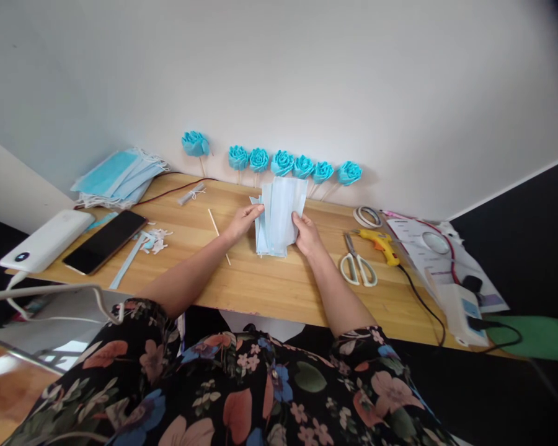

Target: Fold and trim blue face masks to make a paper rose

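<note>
Several light blue face mask sheets (281, 214) are held upright between my two hands, slightly fanned, just above the wooden table (283, 288). My left hand (245, 223) pinches them at their left edge. On the right edge, my right hand (305, 232) grips with the thumb across the front; its other fingers are hidden behind. A thin wooden stick (219, 236) lies beside my left forearm. To the right of my right hand are white-handled scissors (357, 263) and a yellow glue gun (380, 244).
Blue flowers on sticks (282, 163) lean along the wall. At left are stacked face masks (116, 176), a phone (106, 241), a white power bank (46, 240) and scraps (155, 240). Tape rolls (367, 217), a printed sheet (428, 248) and a power strip (462, 313) with cables lie at right.
</note>
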A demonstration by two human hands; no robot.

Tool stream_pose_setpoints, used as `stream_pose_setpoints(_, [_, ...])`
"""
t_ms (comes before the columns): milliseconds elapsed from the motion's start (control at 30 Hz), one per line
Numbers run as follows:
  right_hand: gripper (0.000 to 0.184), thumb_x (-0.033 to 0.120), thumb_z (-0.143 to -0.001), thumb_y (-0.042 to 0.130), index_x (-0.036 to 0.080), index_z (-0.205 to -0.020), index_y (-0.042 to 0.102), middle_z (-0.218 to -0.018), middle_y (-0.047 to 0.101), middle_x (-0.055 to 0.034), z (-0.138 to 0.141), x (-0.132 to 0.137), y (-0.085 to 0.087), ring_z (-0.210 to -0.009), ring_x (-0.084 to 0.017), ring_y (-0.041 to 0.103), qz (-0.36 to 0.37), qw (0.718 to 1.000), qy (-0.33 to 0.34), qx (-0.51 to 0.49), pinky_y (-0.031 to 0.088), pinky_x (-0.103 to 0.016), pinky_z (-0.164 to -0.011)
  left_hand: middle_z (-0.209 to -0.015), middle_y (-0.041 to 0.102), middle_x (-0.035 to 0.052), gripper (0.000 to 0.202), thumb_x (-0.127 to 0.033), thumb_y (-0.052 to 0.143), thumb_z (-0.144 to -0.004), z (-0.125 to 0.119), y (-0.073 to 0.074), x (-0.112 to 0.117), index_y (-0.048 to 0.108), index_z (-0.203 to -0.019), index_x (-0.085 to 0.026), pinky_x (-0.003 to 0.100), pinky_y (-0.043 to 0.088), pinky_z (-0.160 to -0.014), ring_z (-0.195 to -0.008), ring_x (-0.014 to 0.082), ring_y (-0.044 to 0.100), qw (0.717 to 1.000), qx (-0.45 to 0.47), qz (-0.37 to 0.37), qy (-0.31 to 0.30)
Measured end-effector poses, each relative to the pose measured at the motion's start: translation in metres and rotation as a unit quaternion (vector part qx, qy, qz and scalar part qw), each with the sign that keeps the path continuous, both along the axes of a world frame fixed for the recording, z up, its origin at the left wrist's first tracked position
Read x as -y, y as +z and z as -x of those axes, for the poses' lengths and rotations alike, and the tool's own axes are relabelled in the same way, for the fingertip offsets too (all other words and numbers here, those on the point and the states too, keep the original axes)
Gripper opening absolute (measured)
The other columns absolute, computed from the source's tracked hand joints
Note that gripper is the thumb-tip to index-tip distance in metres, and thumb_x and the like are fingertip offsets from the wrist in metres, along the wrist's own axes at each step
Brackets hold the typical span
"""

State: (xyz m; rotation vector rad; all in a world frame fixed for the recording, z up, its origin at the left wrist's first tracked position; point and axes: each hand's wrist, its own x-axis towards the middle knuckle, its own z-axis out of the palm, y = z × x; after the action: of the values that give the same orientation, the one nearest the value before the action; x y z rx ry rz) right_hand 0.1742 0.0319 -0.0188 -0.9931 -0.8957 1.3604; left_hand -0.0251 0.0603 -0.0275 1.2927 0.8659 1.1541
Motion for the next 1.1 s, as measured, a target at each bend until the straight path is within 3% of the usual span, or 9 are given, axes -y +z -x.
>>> stream_pose_setpoints(167, [0.047, 0.059, -0.055, 0.086, 0.021, -0.08, 0.072, -0.078, 0.078, 0.0007, 0.0, -0.001, -0.003, -0.073, -0.017, 0.07, -0.004, 1.0, -0.005, 0.002, 0.054, -0.029, -0.069, -0.072, 0.064, 0.0037, 0.067, -0.081, 0.059, -0.071, -0.001, 0.004, 0.001, 0.064, -0.07, -0.015, 0.032, 0.047, -0.075, -0.081, 0.0206, 0.061, 0.999, 0.033, -0.01, 0.02])
stream_pose_setpoints(367, [0.047, 0.056, -0.059, 0.086, 0.019, -0.085, 0.073, -0.08, 0.079, -0.0007, 0.001, -0.002, -0.007, -0.076, -0.019, 0.072, -0.013, 1.0, -0.003, -0.005, 0.056, -0.03, -0.073, -0.076, 0.07, 0.0015, 0.051, -0.062, 0.084, -0.058, -0.002, 0.011, 0.004, 0.071, -0.075, -0.015, 0.029, 0.046, -0.068, -0.071, 0.0158, 0.06, 1.0, 0.022, -0.011, 0.005])
stream_pose_setpoints(467, [0.046, 0.053, -0.059, 0.087, 0.02, -0.087, 0.073, -0.083, 0.079, -0.0002, -0.004, -0.009, -0.007, -0.081, -0.018, 0.073, -0.029, 0.996, -0.07, -0.038, 0.058, -0.03, -0.079, -0.072, 0.07, 0.0007, 0.046, -0.059, 0.082, -0.064, -0.002, 0.009, 0.002, 0.071, -0.073, -0.015, 0.027, 0.046, -0.066, -0.067, 0.014, 0.06, 0.999, 0.043, -0.008, 0.023])
stream_pose_setpoints(567, [0.04, 0.049, -0.064, 0.085, 0.021, -0.089, 0.07, -0.088, 0.078, 0.0017, -0.018, -0.018, 0.001, -0.088, -0.015, 0.073, -0.06, 0.982, -0.16, -0.084, 0.059, -0.029, -0.086, -0.074, 0.071, 0.0007, 0.046, -0.057, 0.084, -0.062, -0.002, 0.008, 0.0, 0.071, -0.075, -0.015, 0.027, 0.046, -0.066, -0.068, 0.0136, 0.06, 0.995, 0.091, 0.01, 0.039])
stream_pose_setpoints(633, [0.034, 0.045, -0.07, 0.081, 0.023, -0.093, 0.069, -0.092, 0.078, 0.0031, -0.029, -0.02, 0.009, -0.093, -0.014, 0.073, -0.082, 0.974, -0.178, -0.11, 0.058, -0.029, -0.089, -0.075, 0.071, 0.0012, 0.048, -0.057, 0.085, -0.059, -0.002, 0.009, 0.0, 0.071, -0.076, -0.014, 0.026, 0.046, -0.066, -0.067, 0.0134, 0.06, 0.993, 0.111, 0.027, 0.043])
stream_pose_setpoints(767, [0.022, 0.04, -0.078, 0.075, 0.025, -0.093, 0.069, -0.092, 0.078, 0.0055, -0.043, -0.013, 0.025, -0.093, -0.012, 0.072, -0.095, 0.969, -0.16, -0.162, 0.058, -0.027, -0.087, -0.075, 0.071, 0.0014, 0.049, -0.056, 0.087, -0.057, -0.003, 0.013, 0.002, 0.07, -0.075, -0.014, 0.026, 0.046, -0.066, -0.067, 0.013, 0.059, 0.991, 0.12, 0.04, 0.042])
stream_pose_setpoints(867, [0.022, 0.044, -0.074, 0.078, 0.027, -0.086, 0.07, -0.08, 0.076, 0.007, -0.039, -0.004, 0.031, -0.077, -0.012, 0.071, -0.078, 0.974, -0.127, -0.169, 0.059, -0.025, -0.072, -0.072, 0.07, 0.001, 0.048, -0.056, 0.086, -0.057, -0.003, 0.013, 0.002, 0.069, -0.073, -0.014, 0.026, 0.045, -0.065, -0.066, 0.0128, 0.058, 0.991, 0.117, 0.04, 0.042])
stream_pose_setpoints(967, [0.026, 0.048, -0.066, 0.082, 0.026, -0.075, 0.07, -0.075, 0.074, 0.0038, -0.024, 0.002, 0.029, -0.074, -0.015, 0.069, -0.088, 0.989, -0.051, -0.105, 0.056, -0.026, -0.064, -0.069, 0.068, 0.0007, 0.049, -0.059, 0.084, -0.06, -0.002, 0.011, 0.002, 0.068, -0.072, -0.014, 0.026, 0.045, -0.063, -0.065, 0.0134, 0.057, 0.993, 0.102, 0.033, 0.039])
stream_pose_setpoints(1100, [0.031, 0.047, -0.064, 0.084, 0.024, -0.08, 0.072, -0.09, 0.077, 0.0001, 0.0, 0.006, 0.02, -0.083, -0.017, 0.067, -0.08, 0.996, -0.024, 0.026, 0.054, -0.029, -0.074, -0.067, 0.065, 0.0003, 0.048, -0.061, 0.08, -0.065, -0.002, 0.01, 0.004, 0.067, -0.071, -0.015, 0.027, 0.043, -0.062, -0.065, 0.0137, 0.056, 0.998, 0.064, 0.004, 0.022])
